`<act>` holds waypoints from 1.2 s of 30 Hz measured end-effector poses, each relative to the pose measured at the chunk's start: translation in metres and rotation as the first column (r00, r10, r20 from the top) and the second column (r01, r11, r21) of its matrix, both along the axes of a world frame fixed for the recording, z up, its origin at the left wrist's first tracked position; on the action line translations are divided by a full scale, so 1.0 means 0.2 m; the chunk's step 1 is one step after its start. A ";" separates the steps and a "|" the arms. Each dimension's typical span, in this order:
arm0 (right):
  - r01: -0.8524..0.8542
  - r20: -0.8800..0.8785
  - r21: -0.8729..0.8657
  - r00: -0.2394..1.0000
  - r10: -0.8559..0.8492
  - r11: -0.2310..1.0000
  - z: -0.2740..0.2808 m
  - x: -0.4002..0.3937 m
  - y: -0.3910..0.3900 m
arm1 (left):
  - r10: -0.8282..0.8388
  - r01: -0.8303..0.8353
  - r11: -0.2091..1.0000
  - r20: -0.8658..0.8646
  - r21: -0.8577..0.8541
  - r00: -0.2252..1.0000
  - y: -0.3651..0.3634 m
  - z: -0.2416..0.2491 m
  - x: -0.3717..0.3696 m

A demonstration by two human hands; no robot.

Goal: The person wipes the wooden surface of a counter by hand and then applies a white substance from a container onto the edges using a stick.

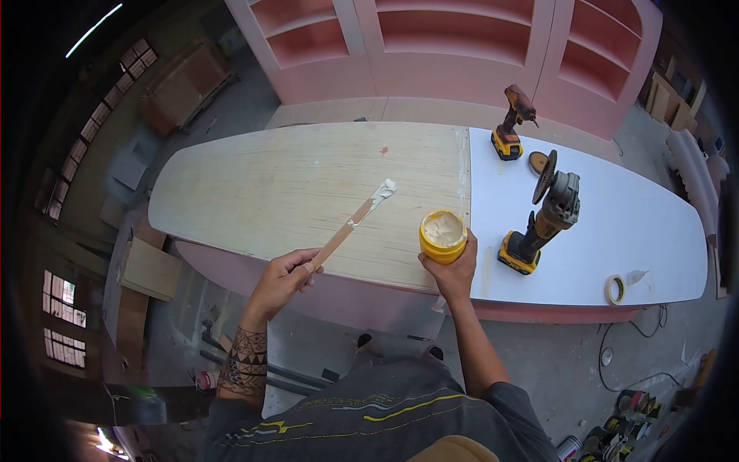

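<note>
My left hand (286,279) is closed around the lower end of a flat wooden stick (344,237). A lump of creamy white paste (385,187) clings to the stick's far tip, which points up and to the right over the pale wooden top. In my right hand (454,271) is a yellow tub (442,250), open at the top, with cream-coloured paste (444,229) inside. Its fingers wrap the tub's side and are partly hidden behind it. Stick and tub are apart from each other.
The long rounded countertop (254,185) has a white right part (600,208). On it stand an impact driver (511,123), an angle grinder (546,215), a round disc (538,162) and a tape roll (614,289). A pink shelf unit (454,73) rises behind. Cables (604,358) lie on the floor.
</note>
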State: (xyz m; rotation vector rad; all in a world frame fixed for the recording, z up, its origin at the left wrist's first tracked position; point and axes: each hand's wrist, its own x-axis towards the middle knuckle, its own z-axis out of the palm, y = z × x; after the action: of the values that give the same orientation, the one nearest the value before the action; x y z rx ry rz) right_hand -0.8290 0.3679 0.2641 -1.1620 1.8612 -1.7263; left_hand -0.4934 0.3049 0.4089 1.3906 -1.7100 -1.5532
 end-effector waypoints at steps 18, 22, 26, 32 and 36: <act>0.177 -0.062 -0.088 0.981 -0.182 0.980 -0.40 0.47 -0.58 | 0.051 -0.038 0.993 0.111 -0.108 0.992 -1.63 -0.90 -0.20; 0.212 -0.090 -0.069 0.972 -0.218 0.975 -0.44 0.48 -0.59 | 0.094 -0.018 0.946 0.219 -0.323 0.971 -1.88 -1.14 -0.43; 0.202 -0.033 -0.071 0.978 -0.205 0.977 -0.45 0.49 -0.60 | 0.164 -0.051 0.930 0.288 -0.365 0.944 -1.92 -1.14 -0.62; 0.197 -0.031 -0.084 0.979 -0.200 0.977 -0.47 0.48 -0.61 | 0.145 -0.013 0.919 0.306 -0.393 0.941 -1.85 -1.14 -0.82; 0.208 -0.075 -0.075 0.974 -0.213 0.975 -0.49 0.47 -0.61 | 0.159 -0.027 0.917 0.301 -0.398 0.940 -1.82 -1.15 -0.90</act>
State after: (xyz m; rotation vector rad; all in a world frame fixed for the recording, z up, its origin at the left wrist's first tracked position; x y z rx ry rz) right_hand -0.7347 0.2465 0.1660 -1.1105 2.0554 -1.8929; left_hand -0.6742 -0.0594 0.1796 1.5481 -1.9748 -0.8913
